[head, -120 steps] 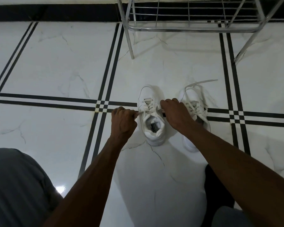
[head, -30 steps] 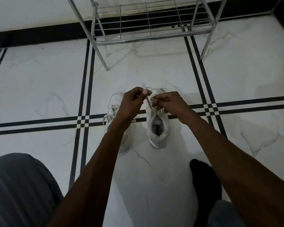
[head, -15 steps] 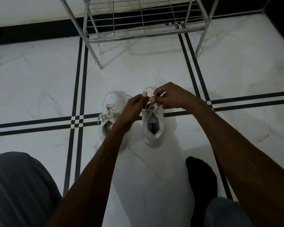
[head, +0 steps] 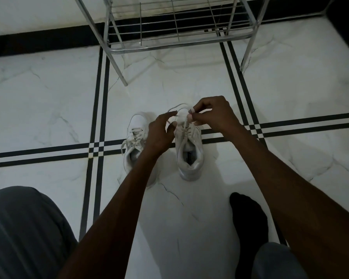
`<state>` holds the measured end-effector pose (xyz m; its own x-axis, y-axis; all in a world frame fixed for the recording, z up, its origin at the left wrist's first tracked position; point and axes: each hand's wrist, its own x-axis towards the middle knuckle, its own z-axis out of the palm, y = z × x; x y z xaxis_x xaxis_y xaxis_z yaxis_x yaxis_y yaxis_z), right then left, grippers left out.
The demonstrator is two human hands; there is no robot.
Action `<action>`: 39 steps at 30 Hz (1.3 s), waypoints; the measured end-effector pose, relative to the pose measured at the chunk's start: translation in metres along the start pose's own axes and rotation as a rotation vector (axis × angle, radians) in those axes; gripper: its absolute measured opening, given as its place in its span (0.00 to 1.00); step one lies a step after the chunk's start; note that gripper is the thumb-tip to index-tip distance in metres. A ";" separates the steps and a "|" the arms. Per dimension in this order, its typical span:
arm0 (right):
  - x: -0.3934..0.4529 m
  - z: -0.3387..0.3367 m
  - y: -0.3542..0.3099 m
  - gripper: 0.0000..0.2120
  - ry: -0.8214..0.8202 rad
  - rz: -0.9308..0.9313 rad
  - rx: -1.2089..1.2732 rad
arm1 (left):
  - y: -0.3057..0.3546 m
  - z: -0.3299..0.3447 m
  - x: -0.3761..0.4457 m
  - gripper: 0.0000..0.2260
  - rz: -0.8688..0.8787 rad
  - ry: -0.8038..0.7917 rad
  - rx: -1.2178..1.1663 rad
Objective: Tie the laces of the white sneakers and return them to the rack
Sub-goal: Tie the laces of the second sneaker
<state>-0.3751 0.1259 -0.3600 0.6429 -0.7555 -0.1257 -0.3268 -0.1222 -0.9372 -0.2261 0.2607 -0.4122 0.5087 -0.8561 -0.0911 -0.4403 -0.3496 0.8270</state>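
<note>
Two white sneakers stand side by side on the floor, toes pointing away from me. The left sneaker has its laces in a bow. Over the right sneaker both hands work its lace. My right hand pinches a lace loop above the toe. My left hand has thumb and fingers curled at the other lace strand, partly covering the left sneaker's heel side.
A chrome wire shoe rack stands just beyond the sneakers, its legs on the white marble floor with black stripes. My grey-clad knee is at lower left, a black-socked foot at lower right.
Four seconds ago both hands pulled laces on the other sneaker. Over the last second the hands stayed on the right sneaker's lace, and a loop now stands out between them.
</note>
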 end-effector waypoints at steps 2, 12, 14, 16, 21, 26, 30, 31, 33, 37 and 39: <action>-0.002 0.000 0.001 0.09 -0.021 0.034 0.070 | -0.013 -0.005 0.003 0.19 -0.007 0.046 0.247; 0.000 -0.007 0.011 0.11 -0.125 0.357 0.279 | 0.002 -0.052 -0.014 0.16 -0.169 0.188 -0.167; 0.000 -0.010 0.023 0.05 0.000 0.471 0.239 | -0.009 -0.059 -0.015 0.15 -0.183 0.279 0.074; -0.001 -0.014 0.046 0.05 0.135 0.544 0.038 | -0.022 -0.065 -0.019 0.16 -0.231 0.363 0.355; -0.014 -0.010 0.069 0.17 0.180 0.636 -0.045 | -0.031 -0.049 -0.032 0.11 -0.332 0.332 0.607; -0.010 -0.012 0.061 0.26 0.164 0.488 -0.329 | -0.014 -0.023 -0.024 0.09 0.017 0.296 0.532; -0.012 -0.006 0.051 0.20 -0.003 0.170 -0.376 | 0.003 0.005 -0.017 0.15 0.107 0.027 0.362; -0.014 -0.004 0.050 0.18 -0.096 0.144 -0.380 | 0.003 0.011 -0.017 0.15 0.090 -0.016 0.327; -0.016 0.001 0.053 0.10 -0.198 0.119 -0.371 | 0.000 0.019 -0.019 0.15 0.015 -0.043 0.285; -0.018 0.005 0.056 0.04 -0.157 0.121 -0.336 | -0.011 0.021 -0.018 0.12 -0.029 0.023 0.290; -0.019 0.006 0.057 0.03 -0.149 0.121 -0.343 | -0.011 0.020 -0.014 0.07 -0.039 0.027 0.326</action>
<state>-0.4012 0.1370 -0.4127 0.6711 -0.6788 -0.2980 -0.6027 -0.2655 -0.7525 -0.2429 0.2694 -0.4313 0.5473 -0.8308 -0.1010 -0.6315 -0.4891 0.6016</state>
